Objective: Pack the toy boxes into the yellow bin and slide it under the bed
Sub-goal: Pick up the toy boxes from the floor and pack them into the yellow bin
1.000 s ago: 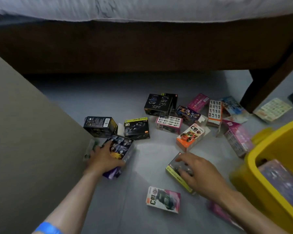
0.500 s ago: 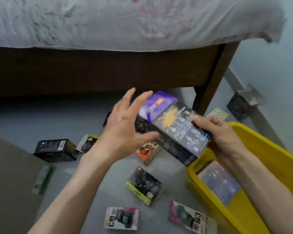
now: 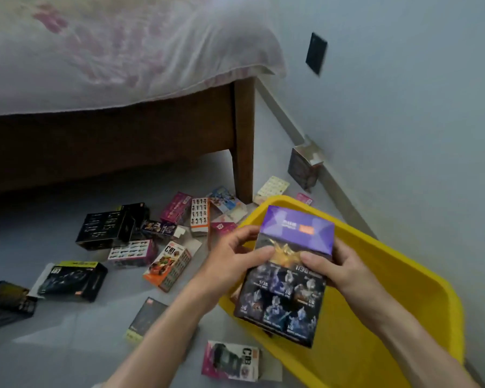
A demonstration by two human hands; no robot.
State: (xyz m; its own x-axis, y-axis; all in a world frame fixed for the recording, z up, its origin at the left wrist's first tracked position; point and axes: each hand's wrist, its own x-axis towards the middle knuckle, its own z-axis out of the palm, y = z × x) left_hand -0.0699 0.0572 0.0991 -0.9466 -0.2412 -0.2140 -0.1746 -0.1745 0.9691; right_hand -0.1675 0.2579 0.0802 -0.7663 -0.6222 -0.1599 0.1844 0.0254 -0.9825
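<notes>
Both hands form the grip on one purple-topped toy box [image 3: 284,278]: left hand [image 3: 230,261] and right hand [image 3: 339,266] curl round its opposite sides, thumbs pressed on its printed face. The box is held tilted, directly above the yellow bin [image 3: 398,278], which stands on the floor [image 3: 67,340] beneath the grip. Left of the grip, loose toy boxes lie scattered: an orange box [image 3: 168,266], black boxes [image 3: 109,228], a pink box [image 3: 230,361] nearest. Beyond the grip stands the bed [image 3: 109,141], its leg [image 3: 243,141] just behind the bin.
</notes>
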